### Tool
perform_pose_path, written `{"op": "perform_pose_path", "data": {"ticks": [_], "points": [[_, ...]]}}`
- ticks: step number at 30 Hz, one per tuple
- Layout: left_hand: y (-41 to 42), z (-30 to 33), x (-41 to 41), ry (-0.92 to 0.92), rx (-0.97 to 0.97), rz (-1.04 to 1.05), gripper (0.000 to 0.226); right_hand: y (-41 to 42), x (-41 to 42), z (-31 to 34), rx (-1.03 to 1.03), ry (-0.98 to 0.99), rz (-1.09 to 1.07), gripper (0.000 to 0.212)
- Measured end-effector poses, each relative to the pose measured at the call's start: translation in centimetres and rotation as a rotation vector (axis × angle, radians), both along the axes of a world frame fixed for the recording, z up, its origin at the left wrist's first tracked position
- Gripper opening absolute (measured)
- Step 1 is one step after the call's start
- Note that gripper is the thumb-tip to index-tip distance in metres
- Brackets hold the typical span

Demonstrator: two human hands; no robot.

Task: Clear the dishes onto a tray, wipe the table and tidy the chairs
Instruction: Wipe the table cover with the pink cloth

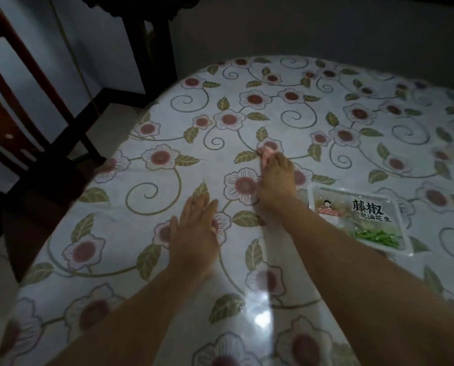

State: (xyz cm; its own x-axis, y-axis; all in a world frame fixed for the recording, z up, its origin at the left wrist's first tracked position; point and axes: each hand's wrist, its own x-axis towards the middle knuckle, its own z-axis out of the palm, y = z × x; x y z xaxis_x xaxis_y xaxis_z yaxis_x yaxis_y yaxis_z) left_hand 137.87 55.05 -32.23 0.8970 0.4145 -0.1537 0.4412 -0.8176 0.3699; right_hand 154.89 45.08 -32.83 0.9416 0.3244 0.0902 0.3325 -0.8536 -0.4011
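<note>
A round table (326, 107) is covered with a flowered cloth, glossy as if under a clear film, and both hands are laid out over it. The left hand (194, 228) is spread flat, palm down, at about the centre of the view, its fingers straight and pointing toward twelve o'clock; it is judged to be pressed there to steady the cloth or the body while the other arm reaches. The right hand (274, 180) is stretched farther out, toward one o'clock from the left hand, with its fingers bunched around something small and pink (266, 151); whether that is a rag, a scrap of litter or only the fingertips cannot be told. The grip is taken as a pinch, suited to picking up or rubbing at one spot. A sealed snack packet (357, 217) with printed lettering and green pieces inside is lying flat at three o'clock from the right wrist, just beside the forearm but apart from it. Its long axis is run from ten o'clock to four o'clock, the printed end toward the table's middle and the green end toward the near edge. A dark wooden chair (22, 122) is stood at nine o'clock, off the table's edge. No dishes or tray are seen.
</note>
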Motion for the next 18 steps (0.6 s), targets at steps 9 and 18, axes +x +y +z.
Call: {"op": "perform_pose_path", "data": {"ticks": [9,18], "points": [[0.5,0.7,0.4,0.139,0.005,-0.041,0.061,-9.4,-17.9,-2.9,0.143,0.21,0.69,0.047],[-7.8,2.1,-3.8,0.08,-0.053,-0.287,0.066,-14.9,-22.9,3.1,0.411,0.004,0.308,0.034]]}}
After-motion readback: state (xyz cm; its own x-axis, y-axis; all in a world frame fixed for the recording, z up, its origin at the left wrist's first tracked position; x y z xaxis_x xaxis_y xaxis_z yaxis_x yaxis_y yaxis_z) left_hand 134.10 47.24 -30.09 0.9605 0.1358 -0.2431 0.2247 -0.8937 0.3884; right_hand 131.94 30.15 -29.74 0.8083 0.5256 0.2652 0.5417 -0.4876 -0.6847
